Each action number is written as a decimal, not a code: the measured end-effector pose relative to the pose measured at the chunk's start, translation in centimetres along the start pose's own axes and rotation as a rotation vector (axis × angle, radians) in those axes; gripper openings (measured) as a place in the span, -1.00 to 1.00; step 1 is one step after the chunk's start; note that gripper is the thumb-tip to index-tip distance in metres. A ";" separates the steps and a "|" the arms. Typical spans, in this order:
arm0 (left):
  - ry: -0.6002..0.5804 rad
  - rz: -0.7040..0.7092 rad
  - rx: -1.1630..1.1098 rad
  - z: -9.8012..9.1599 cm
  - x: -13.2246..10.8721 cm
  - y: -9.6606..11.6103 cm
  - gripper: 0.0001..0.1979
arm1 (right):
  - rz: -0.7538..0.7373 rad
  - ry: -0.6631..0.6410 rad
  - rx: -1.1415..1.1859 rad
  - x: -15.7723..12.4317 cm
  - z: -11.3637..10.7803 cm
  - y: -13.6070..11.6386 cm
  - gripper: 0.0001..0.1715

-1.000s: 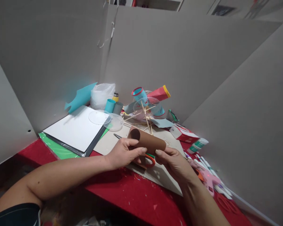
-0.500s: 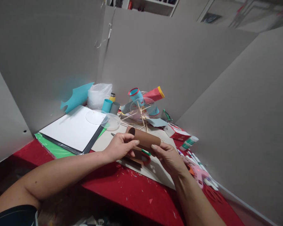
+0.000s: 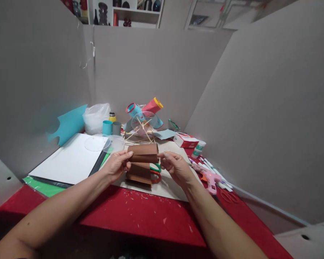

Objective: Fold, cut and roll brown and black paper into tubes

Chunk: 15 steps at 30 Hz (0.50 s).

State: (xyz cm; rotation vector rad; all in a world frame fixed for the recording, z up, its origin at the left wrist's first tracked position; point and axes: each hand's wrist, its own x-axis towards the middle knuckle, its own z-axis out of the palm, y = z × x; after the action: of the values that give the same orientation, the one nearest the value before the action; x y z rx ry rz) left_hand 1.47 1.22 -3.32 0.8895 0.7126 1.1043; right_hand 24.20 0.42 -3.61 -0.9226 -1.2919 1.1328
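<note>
Over a red worktop (image 3: 151, 216), left hand (image 3: 118, 166) and right hand (image 3: 175, 167) grip a brown paper roll (image 3: 143, 153) by its ends; fingers (image 3: 128, 154) pinched on it; likely light, easily crushed.

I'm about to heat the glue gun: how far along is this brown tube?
Done: paper is rolled into a brown tube; a teal tube and a grey tube stand behind it. In hand: the left hand and right hand pinch its ends. Left, probably: fixing the seam, which I cannot see glued; the pink glue gun lies untouched.
</note>
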 end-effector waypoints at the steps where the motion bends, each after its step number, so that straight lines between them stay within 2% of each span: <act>1: 0.001 -0.008 -0.007 0.0 0.1 0.2 -0.70 | -0.031 0.027 -0.001 0.1 -0.2 0.0 -0.55; 5: -0.001 -0.057 -0.012 0.1 0.2 0.6 -0.74 | -0.179 0.165 -0.056 0.2 -0.5 -0.4 -0.71; 7: -0.006 -0.081 0.006 0.2 0.2 0.6 -0.73 | -0.366 0.198 -0.198 -0.1 -0.5 -0.7 -0.68; 9: -0.012 -0.098 0.025 0.3 0.2 0.5 -0.71 | -0.638 0.146 -0.455 -0.4 -0.5 -0.9 -0.56; 11: -0.019 -0.115 0.043 0.3 0.2 0.5 -0.69 | -0.876 0.030 -0.712 -0.6 -0.5 -0.9 -0.47; 13: -0.029 -0.139 0.068 0.5 0.1 0.4 -0.68 | -0.990 -0.047 -0.853 -0.7 -0.5 -0.9 -0.47; 15: -0.039 -0.167 0.098 0.6 0.0 0.2 -0.67 | -1.046 -0.075 -0.920 -0.7 -0.5 -0.8 -0.57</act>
State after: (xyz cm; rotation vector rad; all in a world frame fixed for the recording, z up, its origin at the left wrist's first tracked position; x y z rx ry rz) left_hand 1.89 1.08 -2.84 0.9152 0.7990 0.9082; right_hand 24.83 -0.44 -3.03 -0.6278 -2.0327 -0.2941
